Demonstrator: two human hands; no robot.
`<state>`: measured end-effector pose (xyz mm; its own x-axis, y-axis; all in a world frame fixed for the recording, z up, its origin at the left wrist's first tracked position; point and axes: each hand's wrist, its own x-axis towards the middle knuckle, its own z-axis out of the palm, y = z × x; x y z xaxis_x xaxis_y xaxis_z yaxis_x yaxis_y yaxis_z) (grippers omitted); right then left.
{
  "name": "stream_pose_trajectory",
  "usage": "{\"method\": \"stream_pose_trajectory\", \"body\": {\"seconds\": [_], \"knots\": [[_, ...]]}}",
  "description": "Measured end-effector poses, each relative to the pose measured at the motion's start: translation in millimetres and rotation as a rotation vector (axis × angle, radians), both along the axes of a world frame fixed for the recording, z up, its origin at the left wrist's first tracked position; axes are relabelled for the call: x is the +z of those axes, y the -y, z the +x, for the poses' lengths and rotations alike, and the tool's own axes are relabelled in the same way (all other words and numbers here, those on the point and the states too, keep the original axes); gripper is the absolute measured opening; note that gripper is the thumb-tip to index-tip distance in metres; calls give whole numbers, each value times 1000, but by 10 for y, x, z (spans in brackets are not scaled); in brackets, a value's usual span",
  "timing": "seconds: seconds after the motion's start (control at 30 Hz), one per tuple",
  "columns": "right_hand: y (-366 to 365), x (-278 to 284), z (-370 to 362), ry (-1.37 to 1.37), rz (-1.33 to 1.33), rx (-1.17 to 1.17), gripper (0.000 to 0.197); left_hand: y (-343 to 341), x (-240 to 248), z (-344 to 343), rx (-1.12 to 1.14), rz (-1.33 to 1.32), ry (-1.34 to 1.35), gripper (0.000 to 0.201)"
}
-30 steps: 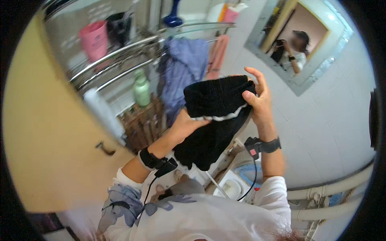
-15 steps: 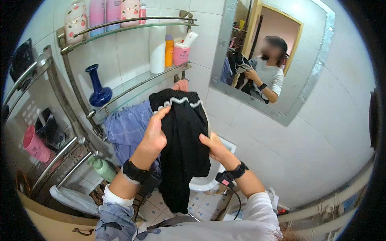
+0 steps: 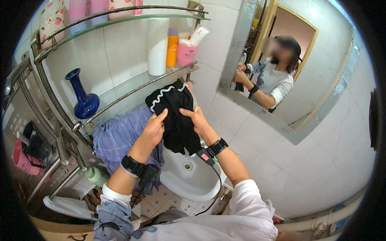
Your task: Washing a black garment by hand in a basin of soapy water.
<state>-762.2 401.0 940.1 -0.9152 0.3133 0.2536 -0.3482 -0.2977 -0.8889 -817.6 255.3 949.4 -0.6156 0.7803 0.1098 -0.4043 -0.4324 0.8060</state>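
A black garment (image 3: 177, 116) with white wavy trim hangs over the rail of the lower glass shelf (image 3: 132, 90). My left hand (image 3: 153, 129) grips its left side, thumb and forefinger pinching the cloth. On the garment's right side my right hand (image 3: 196, 118) holds the cloth as well. Both wrists wear black bands. A blue-purple striped cloth (image 3: 116, 138) hangs on the same rail, just left of the black garment and behind my left forearm.
A white washbasin (image 3: 189, 176) sits below my hands. The shelf carries a dark blue vase (image 3: 82, 98), a white bottle (image 3: 157, 46), an orange bottle (image 3: 172, 47) and a pink cup (image 3: 187, 52). A wall mirror (image 3: 281, 64) hangs to the right. A green bottle (image 3: 95, 176) stands lower left.
My view has swung up and right toward the shelves. The black garment has moved up onto the shelf rail, with both hands still on it.
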Motion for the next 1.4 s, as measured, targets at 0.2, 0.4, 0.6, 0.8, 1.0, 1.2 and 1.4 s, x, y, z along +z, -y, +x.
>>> {"method": "stream_pose_trajectory", "body": {"seconds": [0.2, 0.4, 0.6, 0.8, 1.0, 1.2, 1.4], "knots": [[11, 205, -248, 101, 69, 119, 28, -30, -65, -193, 274, 186, -67, 35], [-52, 119, -820, 56, 530, 36, 25, 94, -70, -397, 721, 90, -290, 31], [104, 593, -691, 320, 1310, -327, 54, -18, -46, -632, 848, -417, -447, 29], [-395, 381, -883, 271, 1214, -198, 52, -161, 143, -627, 912, -957, -880, 24], [-451, 144, -1132, 237, 1222, -207, 49, 127, 136, -549, 946, -1260, -1273, 30], [-424, 311, -1523, 364, 1723, -13, 51, 63, 170, -242, 1154, -1176, -1545, 28], [-504, 154, -1873, 436, 1846, -19, 58, -85, 156, -427, 359, -1599, -1526, 39]]}}
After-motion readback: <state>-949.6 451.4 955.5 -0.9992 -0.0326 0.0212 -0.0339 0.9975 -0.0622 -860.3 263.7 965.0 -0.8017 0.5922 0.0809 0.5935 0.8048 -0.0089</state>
